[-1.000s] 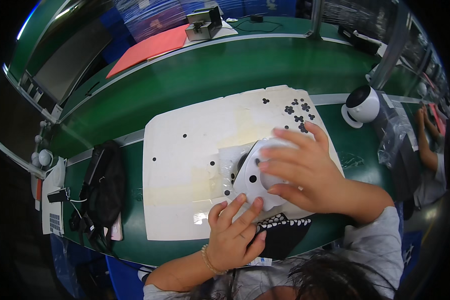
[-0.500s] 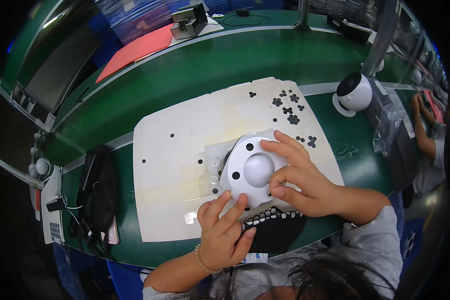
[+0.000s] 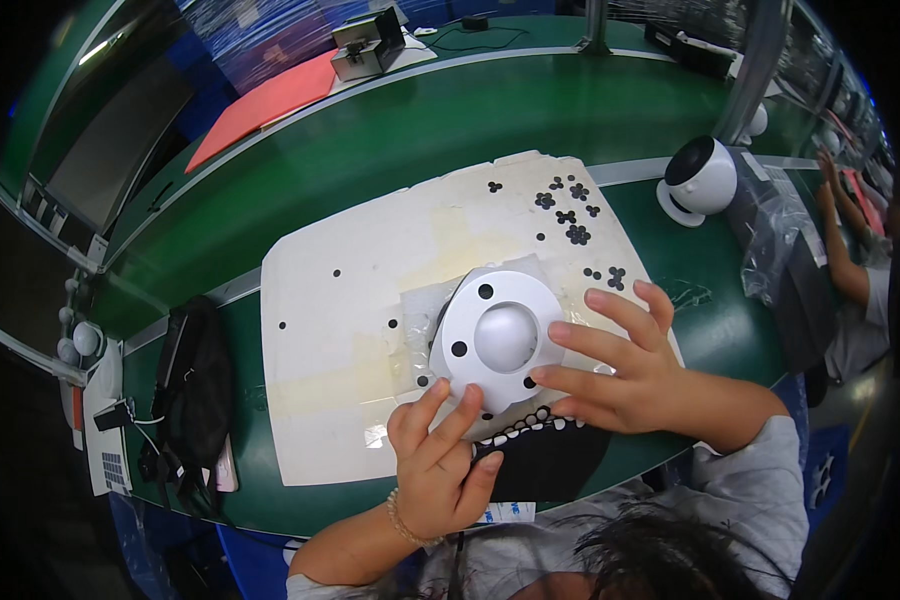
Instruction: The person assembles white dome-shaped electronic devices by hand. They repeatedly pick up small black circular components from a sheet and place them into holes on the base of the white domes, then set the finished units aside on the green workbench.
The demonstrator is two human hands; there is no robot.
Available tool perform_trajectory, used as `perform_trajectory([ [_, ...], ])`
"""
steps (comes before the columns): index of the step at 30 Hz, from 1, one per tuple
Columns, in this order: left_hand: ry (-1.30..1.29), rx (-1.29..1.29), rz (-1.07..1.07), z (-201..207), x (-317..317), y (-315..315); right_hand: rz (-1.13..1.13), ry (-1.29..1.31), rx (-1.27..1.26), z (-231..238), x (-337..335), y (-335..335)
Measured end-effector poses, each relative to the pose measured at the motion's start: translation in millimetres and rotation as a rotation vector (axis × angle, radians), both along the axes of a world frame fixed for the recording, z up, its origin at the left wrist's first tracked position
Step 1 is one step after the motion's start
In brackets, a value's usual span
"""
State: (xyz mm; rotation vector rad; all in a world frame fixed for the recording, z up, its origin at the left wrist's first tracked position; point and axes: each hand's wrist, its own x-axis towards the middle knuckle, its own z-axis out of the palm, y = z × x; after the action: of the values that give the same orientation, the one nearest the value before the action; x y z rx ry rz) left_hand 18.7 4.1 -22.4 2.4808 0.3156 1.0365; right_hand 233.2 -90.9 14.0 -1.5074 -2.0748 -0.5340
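Watching from my remote station, 12 o'clock away from the wearer: white round-faced part (image 3: 548,310) sits central on the pale board (image 3: 340,380), which covers much of the green surface (image 3: 700,310). Face nearly round; I can pick out no clear long axis. From the left hand (image 3: 435,465) it lies toward 1 o'clock; from the right hand (image 3: 625,375), between 9 and 10. I read neither as clearly nearer: left fingertips meet the rim near 7, right ones near 3 and at the black dot (image 3: 530,382) near 5. Both hands loosely spread, nothing clasped that I see.
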Motion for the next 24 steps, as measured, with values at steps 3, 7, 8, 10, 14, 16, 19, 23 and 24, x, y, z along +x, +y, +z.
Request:
perform_trajectory([
  [3, -0.005, 0.006, 0.007, -1, -1, 0, 0.069, 0.333, -0.051, 4, -11, 2],
  [7, -0.03, 0.012, -0.003, -4, 0, 1, 0.18, 0.309, -0.116, 6, -19, 5],
  [8, -0.034, 0.017, -0.005, -4, 0, 2, 0.181, 0.255, -0.069, 2, -21, 5],
  [10, -0.019, 0.014, 0.005, -1, 0, 0, 0.22, 0.162, 0.064, -6, -23, 2],
  [14, -0.008, 0.027, 0.011, -4, 1, 2, 0.235, 0.241, 0.184, -12, -17, 2],
  [16, -0.003, 0.029, 0.021, -1, -2, 0, 0.125, 0.409, 0.054, -2, -2, 10],
  [19, 0.009, 0.024, 0.014, 0, -1, -1, 0.005, 0.554, -0.058, -2, 17, 24],
  [23, 0.016, 0.029, 0.012, -2, -1, 0, 0.068, 0.573, -0.156, 0, 19, 27],
  [24, 0.017, 0.03, 0.013, -3, 0, 0, 0.074, 0.577, -0.162, 0, 18, 28],
])
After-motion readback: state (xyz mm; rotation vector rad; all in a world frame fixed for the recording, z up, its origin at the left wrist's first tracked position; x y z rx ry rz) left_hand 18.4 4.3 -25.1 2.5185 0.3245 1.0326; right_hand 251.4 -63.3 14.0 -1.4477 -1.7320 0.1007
